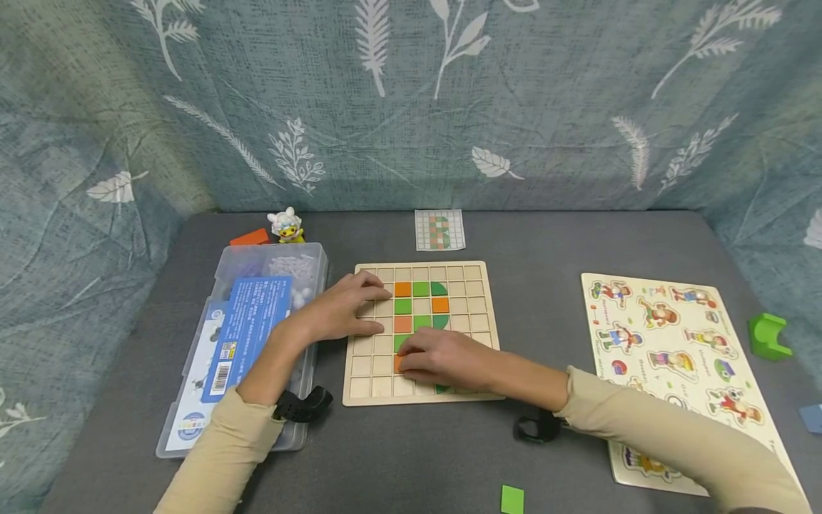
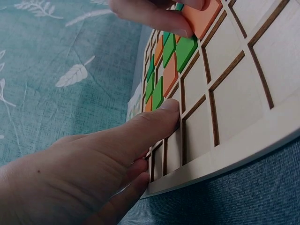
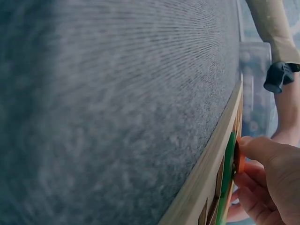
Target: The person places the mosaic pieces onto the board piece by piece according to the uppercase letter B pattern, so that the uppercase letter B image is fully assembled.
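A wooden grid board [image 1: 379, 386] lies on the table with orange, light green and dark green tiles in its middle squares. My right hand [image 1: 449, 357] reaches over its lower middle and pinches an orange square tile [image 2: 206, 21] between thumb and fingers; the tile [image 3: 241, 158] shows at the fingertips in the right wrist view. Part of the tiles below that hand is hidden. On the board's left side rests my left hand [image 1: 340, 308], fingers spread and holding nothing, its thumb [image 2: 168, 108] on the bare squares beside the tiles.
Behind the board lies a small printed pattern card [image 1: 439, 230]. A clear plastic case [image 1: 308, 257] with a blue booklet [image 1: 247, 339] stands left. Right are a picture puzzle board [image 1: 597, 314] and a green block [image 1: 768, 336]. A loose green tile [image 1: 512, 499] lies near the front edge.
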`<state>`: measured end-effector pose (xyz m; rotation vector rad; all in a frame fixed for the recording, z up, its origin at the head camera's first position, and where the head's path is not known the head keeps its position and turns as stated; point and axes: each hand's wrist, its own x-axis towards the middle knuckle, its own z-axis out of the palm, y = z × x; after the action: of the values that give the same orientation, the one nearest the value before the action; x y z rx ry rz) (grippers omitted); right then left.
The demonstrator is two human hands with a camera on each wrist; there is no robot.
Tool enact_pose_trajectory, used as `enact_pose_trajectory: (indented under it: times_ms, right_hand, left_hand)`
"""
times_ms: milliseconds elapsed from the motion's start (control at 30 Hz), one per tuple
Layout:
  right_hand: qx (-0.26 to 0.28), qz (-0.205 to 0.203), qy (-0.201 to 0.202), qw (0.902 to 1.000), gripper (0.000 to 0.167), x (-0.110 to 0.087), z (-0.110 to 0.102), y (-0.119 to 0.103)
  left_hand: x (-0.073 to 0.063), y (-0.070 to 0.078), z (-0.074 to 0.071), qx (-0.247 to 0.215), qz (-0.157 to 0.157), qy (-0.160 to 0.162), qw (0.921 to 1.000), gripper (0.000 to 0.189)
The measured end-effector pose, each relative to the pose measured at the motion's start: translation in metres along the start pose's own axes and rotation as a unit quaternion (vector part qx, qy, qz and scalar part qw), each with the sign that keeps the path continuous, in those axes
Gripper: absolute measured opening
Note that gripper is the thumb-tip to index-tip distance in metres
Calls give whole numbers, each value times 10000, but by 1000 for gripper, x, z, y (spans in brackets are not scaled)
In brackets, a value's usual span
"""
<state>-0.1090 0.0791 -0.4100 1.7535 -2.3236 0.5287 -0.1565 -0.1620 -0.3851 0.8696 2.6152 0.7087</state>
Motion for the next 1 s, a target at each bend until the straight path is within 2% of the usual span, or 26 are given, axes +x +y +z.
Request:
enact_pose_trajectory:
  times_ms: [333, 433, 533, 600, 700, 867, 1000]
  right_hand:
    - [-5, 76, -130, 9999, 6, 1, 4, -2]
    - [-73, 75, -81, 9999, 12, -1, 0, -3]
    - [-22, 264, 52, 9996, 21, -12, -10, -2]
    - [78, 497, 117, 9987, 27, -27, -20, 0]
    - [406, 971, 197, 9943, 35, -61, -36, 2]
    - [943, 1846, 313, 9778, 47, -126, -59, 4]
    - [950, 2284, 286, 9685, 55, -170, -71, 0]
  left_hand:
    - [-2, 0, 2, 6, 44, 33, 10000, 51]
    - [-2, -1, 2, 12, 19, 24, 10000, 51]
    - [-1, -1, 3, 29, 19, 22, 10000, 51]
    - [0, -2, 3, 33, 25, 23, 10000, 50]
    - [1, -2, 2, 39, 44, 36, 10000, 50]
    - [1, -2, 1, 53, 8, 8, 10000, 51]
    - [1, -1, 0, 38, -9, -18, 10000, 52]
